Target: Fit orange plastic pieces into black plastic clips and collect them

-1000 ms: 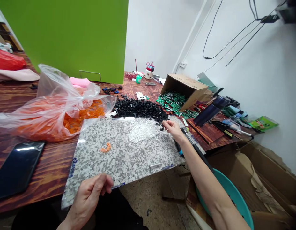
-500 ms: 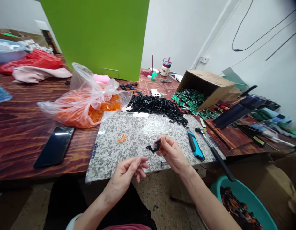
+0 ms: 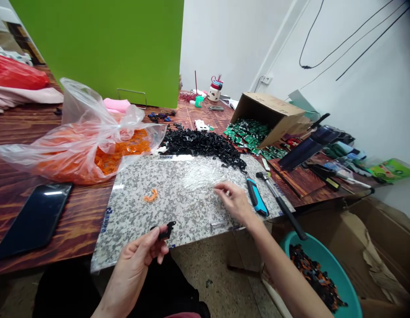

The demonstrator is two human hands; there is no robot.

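Note:
My left hand [image 3: 137, 254] pinches a small black plastic part [image 3: 167, 230] between thumb and fingers, low over the front edge of the speckled board [image 3: 132, 229]. My right hand [image 3: 234, 201] is by the right edge of a spread of thin metal pins [image 3: 198, 176]. Its thumb and forefinger are drawn together; whatever may be between the tips is too small to make out. An orange plastic part [image 3: 151, 195] lies on the board to the left. Behind the pins is a heap of similar black parts [image 3: 201, 143].
A clear bag of orange parts [image 3: 89, 154] and a phone [image 3: 34, 218] lie left. To the right are a blue-black cutter [image 3: 257, 197] and a hammer [image 3: 284, 207]. A cardboard box [image 3: 278, 106] spills green pieces [image 3: 246, 132]. Below right stands a teal basin [image 3: 349, 282] of parts.
The black part has passed from my right hand to my left, which has moved left and closed on it. My right hand is now beside the pins. The view has turned right.

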